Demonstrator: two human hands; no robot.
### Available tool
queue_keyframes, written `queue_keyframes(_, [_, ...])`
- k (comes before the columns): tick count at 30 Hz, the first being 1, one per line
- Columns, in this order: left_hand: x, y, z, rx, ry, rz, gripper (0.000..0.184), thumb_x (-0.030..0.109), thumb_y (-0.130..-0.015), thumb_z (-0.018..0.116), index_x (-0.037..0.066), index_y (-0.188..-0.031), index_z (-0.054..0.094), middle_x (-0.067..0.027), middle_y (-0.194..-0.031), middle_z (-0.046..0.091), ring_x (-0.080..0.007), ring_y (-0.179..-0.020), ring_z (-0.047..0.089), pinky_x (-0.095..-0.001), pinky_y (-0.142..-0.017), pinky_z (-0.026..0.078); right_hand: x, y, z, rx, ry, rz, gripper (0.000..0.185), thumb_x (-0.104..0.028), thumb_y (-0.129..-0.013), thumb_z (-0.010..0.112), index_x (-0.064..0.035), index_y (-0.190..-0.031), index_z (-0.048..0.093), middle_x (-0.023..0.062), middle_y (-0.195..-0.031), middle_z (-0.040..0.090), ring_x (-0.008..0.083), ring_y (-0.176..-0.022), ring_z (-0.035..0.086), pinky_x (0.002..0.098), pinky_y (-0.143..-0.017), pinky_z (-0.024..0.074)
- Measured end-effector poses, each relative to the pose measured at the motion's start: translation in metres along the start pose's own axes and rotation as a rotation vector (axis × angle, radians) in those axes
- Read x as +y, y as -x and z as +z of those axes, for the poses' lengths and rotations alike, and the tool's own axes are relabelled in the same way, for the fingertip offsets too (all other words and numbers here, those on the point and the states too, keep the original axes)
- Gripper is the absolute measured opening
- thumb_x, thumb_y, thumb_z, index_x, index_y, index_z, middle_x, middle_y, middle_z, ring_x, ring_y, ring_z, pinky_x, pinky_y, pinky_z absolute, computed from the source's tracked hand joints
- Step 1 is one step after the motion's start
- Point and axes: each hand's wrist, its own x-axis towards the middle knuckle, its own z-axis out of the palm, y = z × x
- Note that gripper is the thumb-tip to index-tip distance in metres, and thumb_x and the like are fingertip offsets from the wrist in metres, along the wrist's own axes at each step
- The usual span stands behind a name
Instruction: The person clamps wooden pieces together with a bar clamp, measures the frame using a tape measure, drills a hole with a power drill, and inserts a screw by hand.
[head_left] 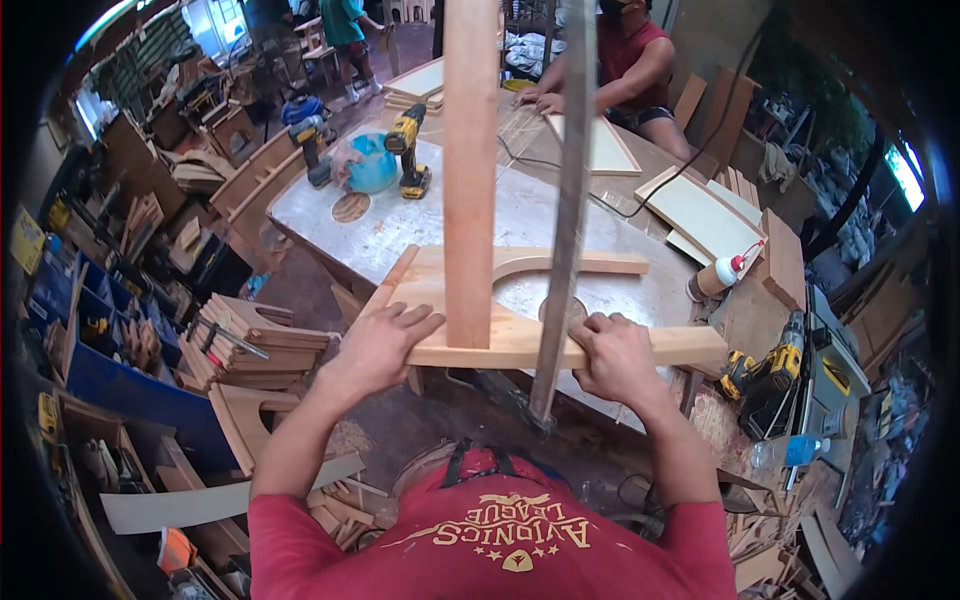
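A pale wooden frame [690, 345] with a curved cutout lies at the near edge of the work table. My left hand [375, 352] grips its left end, fingers over the top edge. My right hand [617, 357] is closed around the front rail, right beside a long metal bar [573, 150]. That bar, which looks like a bar clamp, rises past the rail and out of the top of the view. Between my hands a wooden plank [470, 180] stands upright against the frame. My thumbs and the undersides of the rail are hidden.
On the metal-topped table [310, 215] are a yellow drill [408, 150], a blue bag [370, 163], a glue bottle [715, 278] and pale panels [705, 215]. Another person [635, 60] works across it. Another drill [785, 355] stands right; stacked wooden parts [245, 340] lie left.
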Motion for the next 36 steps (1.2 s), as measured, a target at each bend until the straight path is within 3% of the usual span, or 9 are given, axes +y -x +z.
queue_keyframes(4, [-0.007, 0.032, 0.075, 0.111, -0.068, 0.047, 0.061, 0.011, -0.084, 0.063, 0.015, -0.143, 0.053, -0.0144, -0.146, 0.053, -0.0431, -0.130, 0.052, -0.0584, -0.105, 0.043, -0.033, 0.025, 0.024, -0.087, -0.052, 0.028, 0.052, -0.021, -0.072, 0.070, -0.0119, -0.123, 0.067, 0.0120, -0.098, 0.066, 0.0338, -0.090, 0.064, 0.0461, -0.077, 0.0542])
queue_keyframes(6, [-0.001, 0.042, 0.106, 0.188, -0.078, 0.033, 0.060, 0.010, -0.083, 0.062, 0.014, -0.142, 0.054, -0.0145, -0.146, 0.053, -0.0432, -0.130, 0.052, -0.0595, -0.105, 0.043, -0.040, 0.038, 0.050, -0.132, -0.120, 0.118, 0.055, -0.022, -0.073, 0.072, -0.0116, -0.126, 0.065, 0.0114, -0.102, 0.067, 0.0352, -0.096, 0.063, 0.0452, -0.080, 0.0535])
queue_keyframes(10, [-0.004, 0.060, 0.160, 0.264, -0.025, 0.027, 0.062, 0.015, -0.084, 0.062, 0.016, -0.144, 0.052, -0.0148, -0.150, 0.048, -0.0455, -0.134, 0.046, -0.0654, -0.105, 0.039, -0.060, 0.060, 0.095, -0.016, 0.000, 0.087, 0.058, -0.007, -0.067, 0.067, -0.0082, -0.125, 0.065, 0.0135, -0.103, 0.065, 0.0336, -0.099, 0.059, 0.0455, -0.089, 0.0486])
queue_keyframes(12, [-0.005, 0.065, 0.187, 0.290, -0.021, 0.042, 0.064, 0.019, -0.083, 0.064, 0.017, -0.145, 0.051, -0.0154, -0.151, 0.047, -0.0461, -0.136, 0.043, -0.0665, -0.106, 0.037, -0.066, 0.068, 0.120, -0.007, -0.017, 0.157, 0.062, -0.004, -0.061, 0.072, -0.0083, -0.122, 0.066, 0.0131, -0.107, 0.064, 0.0351, -0.103, 0.058, 0.0469, -0.093, 0.0471])
queue_keyframes(19, [-0.035, 0.060, 0.233, 0.368, 0.019, 0.040, 0.057, 0.015, -0.087, 0.058, 0.022, -0.144, 0.053, -0.0096, -0.151, 0.048, -0.0427, -0.136, 0.045, -0.0652, -0.108, 0.035, -0.064, 0.080, 0.201, 0.096, -0.088, 0.186, 0.069, -0.008, -0.049, 0.083, -0.0108, -0.117, 0.067, 0.0122, -0.115, 0.061, 0.0377, -0.120, 0.051, 0.0541, -0.101, 0.0402])
queue_keyframes(23, [-0.055, 0.033, 0.244, 0.399, -0.037, 0.091, 0.048, 0.019, -0.093, 0.051, 0.024, -0.140, 0.058, -0.0069, -0.152, 0.049, -0.0393, -0.137, 0.046, -0.0628, -0.109, 0.035, -0.082, 0.063, 0.183, 0.066, -0.019, 0.303, 0.072, -0.007, -0.056, 0.079, -0.0149, -0.126, 0.064, 0.0108, -0.112, 0.060, 0.0350, -0.111, 0.052, 0.0504, -0.098, 0.0406])
queue_keyframes(29, [-0.082, -0.008, 0.235, 0.370, -0.027, 0.156, 0.054, 0.012, -0.091, 0.055, 0.024, -0.143, 0.056, -0.0067, -0.152, 0.048, -0.0396, -0.139, 0.043, -0.0611, -0.113, 0.032, -0.069, 0.037, 0.187, 0.091, -0.012, 0.318, 0.071, -0.002, -0.063, 0.071, -0.0147, -0.132, 0.063, 0.0116, -0.109, 0.059, 0.0336, -0.106, 0.052, 0.0483, -0.095, 0.0416])
queue_keyframes(30, [-0.087, -0.012, 0.234, 0.365, -0.030, 0.160, 0.054, 0.012, -0.091, 0.055, 0.024, -0.143, 0.055, -0.0067, -0.153, 0.047, -0.0397, -0.139, 0.043, -0.0608, -0.113, 0.031, -0.064, 0.033, 0.191, 0.053, 0.033, 0.294, 0.069, -0.014, -0.066, 0.074, -0.0178, -0.134, 0.060, 0.0123, -0.110, 0.057, 0.0339, -0.108, 0.053, 0.0484, -0.096, 0.0406])
queue_keyframes(36, [-0.084, -0.026, 0.241, 0.374, -0.020, 0.148, 0.054, 0.011, -0.091, 0.055, 0.024, -0.143, 0.054, -0.0062, -0.154, 0.046, -0.0389, -0.140, 0.041, -0.0607, -0.114, 0.031, -0.046, 0.030, 0.192, 0.030, 0.005, 0.309, 0.074, -0.012, -0.066, 0.075, -0.0221, -0.138, 0.059, 0.0116, -0.115, 0.057, 0.0337, -0.110, 0.051, 0.0478, -0.100, 0.0406])
